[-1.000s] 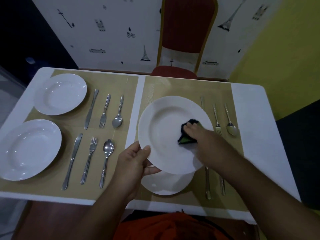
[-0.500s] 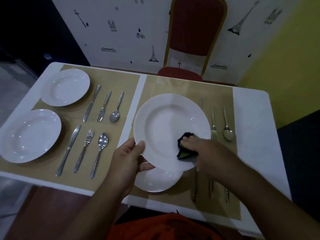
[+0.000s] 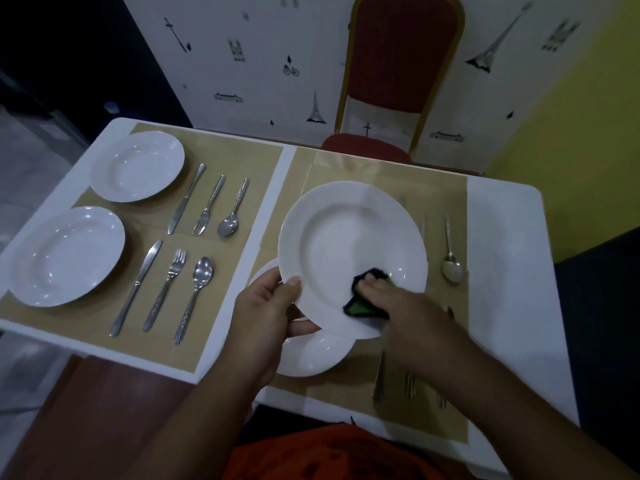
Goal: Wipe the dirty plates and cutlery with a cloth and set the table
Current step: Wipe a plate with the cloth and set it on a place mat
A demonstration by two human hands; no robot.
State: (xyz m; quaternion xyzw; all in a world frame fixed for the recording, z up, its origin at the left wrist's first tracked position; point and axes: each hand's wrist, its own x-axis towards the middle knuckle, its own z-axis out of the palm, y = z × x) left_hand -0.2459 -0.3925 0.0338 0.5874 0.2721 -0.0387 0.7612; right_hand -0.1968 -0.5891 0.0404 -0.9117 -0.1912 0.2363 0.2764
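Round white ceramic plate (image 3: 346, 244) held tilted above the tan placemat (image 3: 446, 403), over a second white plate (image 3: 311, 355). Left hand (image 3: 266, 320) clamped on its near-left rim. Right hand (image 3: 412, 317) fingers closed, pressing dark green-and-black cloth (image 3: 360, 303) against its lower face.

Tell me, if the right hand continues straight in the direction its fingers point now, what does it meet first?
The right hand points up-left across the held plate, pressing the cloth. It would probably slide over the plate's bowl and first meet its far-left rim; depth is unclear.
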